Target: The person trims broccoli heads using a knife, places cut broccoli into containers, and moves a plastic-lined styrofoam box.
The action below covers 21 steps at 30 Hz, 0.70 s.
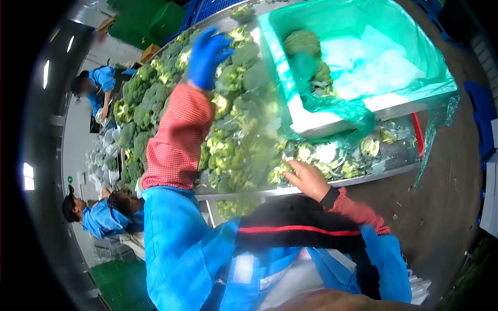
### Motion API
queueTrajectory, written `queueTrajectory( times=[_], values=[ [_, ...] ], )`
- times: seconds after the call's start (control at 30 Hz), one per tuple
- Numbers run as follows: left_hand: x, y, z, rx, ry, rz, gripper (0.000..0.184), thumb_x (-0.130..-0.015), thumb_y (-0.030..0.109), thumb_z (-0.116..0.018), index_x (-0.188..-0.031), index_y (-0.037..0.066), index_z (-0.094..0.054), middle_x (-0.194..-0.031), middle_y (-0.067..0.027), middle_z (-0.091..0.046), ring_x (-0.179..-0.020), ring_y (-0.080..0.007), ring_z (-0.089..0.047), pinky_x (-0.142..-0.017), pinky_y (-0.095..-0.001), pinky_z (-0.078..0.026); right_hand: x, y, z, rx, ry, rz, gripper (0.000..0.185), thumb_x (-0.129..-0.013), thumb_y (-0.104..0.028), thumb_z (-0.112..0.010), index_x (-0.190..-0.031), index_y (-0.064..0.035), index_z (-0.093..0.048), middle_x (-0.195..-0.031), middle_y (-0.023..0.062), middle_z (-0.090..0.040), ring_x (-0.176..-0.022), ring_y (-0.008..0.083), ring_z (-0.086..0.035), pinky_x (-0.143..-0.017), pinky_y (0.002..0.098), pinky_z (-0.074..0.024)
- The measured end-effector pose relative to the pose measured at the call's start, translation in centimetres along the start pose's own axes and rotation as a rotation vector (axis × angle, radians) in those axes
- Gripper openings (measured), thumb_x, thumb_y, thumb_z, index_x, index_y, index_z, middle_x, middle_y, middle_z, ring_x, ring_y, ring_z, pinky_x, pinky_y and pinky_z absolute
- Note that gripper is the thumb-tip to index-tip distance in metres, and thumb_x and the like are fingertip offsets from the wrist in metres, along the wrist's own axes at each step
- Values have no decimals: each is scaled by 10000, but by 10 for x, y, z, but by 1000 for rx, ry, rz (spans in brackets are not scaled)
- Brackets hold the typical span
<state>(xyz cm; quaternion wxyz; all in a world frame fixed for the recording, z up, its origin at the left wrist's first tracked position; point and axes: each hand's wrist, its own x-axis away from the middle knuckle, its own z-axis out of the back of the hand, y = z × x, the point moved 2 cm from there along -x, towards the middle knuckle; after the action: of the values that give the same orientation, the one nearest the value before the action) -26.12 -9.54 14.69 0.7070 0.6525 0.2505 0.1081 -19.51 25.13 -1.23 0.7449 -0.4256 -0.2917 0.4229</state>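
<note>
My left hand [206, 59], in a blue glove, reaches over the heap of broccoli [220, 150] with its fingers spread and nothing visibly held. Bare and lower in view, my right hand [309, 180] is at the table's near edge, thumb and a finger apart beside cut broccoli pieces [280, 171]. Its other fingers are partly hidden. A white crate [342, 120] lined with green plastic film stands at the upper right, with broccoli heads [302, 43] along its left side.
Trimmings [370, 147] lie between the crate and the metal table edge [384, 174]. A red strip [418, 135] is at the table's right end. Two people in blue, one upper left [101, 79], one lower left [106, 217], are across the broccoli. Green crates [166, 22] stand behind.
</note>
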Motion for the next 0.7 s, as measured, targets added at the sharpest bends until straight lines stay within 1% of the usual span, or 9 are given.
queueTrajectory(
  times=[0.03, 0.13, 0.2, 0.27, 0.4, 0.47, 0.6, 0.63, 0.7],
  values=[
    [-5, 10, -43, -94, -125, 23, 478, -918, 193, -615, -1358, 108, -451, -1281, -137, -528, -1141, -286, -576, -967, -421, -494, 2, 4, 3, 33, -45, -5, 370, -913, -307, -575, -1150, -22, -572, -1038, 218, -641, -941, 394, -618, -786, 467, -492],
    [-19, -5, -157, -344, -566, -86, 496, -839, 188, -664, -1307, 169, -503, -1169, -93, -592, -1101, -240, -587, -876, -401, -535, 7, 22, 13, 67, 89, 105, 319, -893, -289, -618, -1116, -68, -565, -913, 185, -659, -825, 393, -630, -692, 471, -500],
    [-41, -41, -208, -1047, -823, -330, 556, -802, 193, -686, -1323, 225, -492, -1261, -118, -552, -1171, -287, -545, -947, -433, -491, 9, 21, 34, 163, 100, 196, 292, -887, -260, -625, -1096, -65, -570, -898, 185, -661, -806, 392, -633, -673, 470, -500],
    [-68, -126, -238, -1516, -1189, -297, 515, -851, 290, -633, -1339, 277, -468, -1375, -104, -469, -1266, -328, -456, -1011, -540, -411, 12, 32, 45, 169, 90, 139, 281, -885, -247, -627, -1088, -61, -572, -889, 189, -661, -798, 394, -632, -668, 469, -499],
    [-78, -157, -260, -1767, -1238, 58, 448, -928, 511, -413, -1370, 441, -389, -1472, -42, -360, -1394, -332, -292, -1048, -695, -235, 18, 49, 66, -10, 111, -44, 236, -887, -228, -625, -1028, -46, -576, -873, 197, -658, -787, 407, -627, -663, 484, -495],
    [-99, -155, -260, -1833, -1397, -317, 457, -932, 536, -391, -1382, 454, -380, -1492, -41, -339, -1417, -323, -259, -1079, -677, -200, 22, 54, 72, 31, 139, 46, 231, -886, -227, -626, -1029, -51, -580, -857, 202, -655, -781, 410, -626, -661, 488, -496],
    [-138, -176, -258, -1542, -707, 301, 612, -898, 648, -383, -1416, 322, -414, -1535, -57, -307, -1443, -309, -208, -1129, -602, -161, 28, 58, 81, 65, 179, 134, 217, -886, -231, -626, -1019, -65, -587, -837, 202, -653, -769, 401, -632, -654, 488, -503],
    [-134, -164, -259, -1528, -671, 260, 736, -840, 707, -419, -1433, 271, -407, -1534, -120, -299, -1445, -293, -205, -1138, -574, -163, 29, 54, 87, 103, 176, 141, 217, -886, -234, -625, -1016, -65, -587, -838, 200, -654, -767, 397, -635, -652, 485, -505],
    [-110, -138, -257, -1568, -751, -140, 706, -793, 637, -578, -1359, 222, -504, -1434, -125, -433, -1356, -315, -351, -1098, -527, -276, 29, 57, 92, 147, 102, 129, 220, -890, -244, -619, -1013, -65, -584, -834, 187, -656, -755, 389, -639, -643, 475, -510]
  ],
)
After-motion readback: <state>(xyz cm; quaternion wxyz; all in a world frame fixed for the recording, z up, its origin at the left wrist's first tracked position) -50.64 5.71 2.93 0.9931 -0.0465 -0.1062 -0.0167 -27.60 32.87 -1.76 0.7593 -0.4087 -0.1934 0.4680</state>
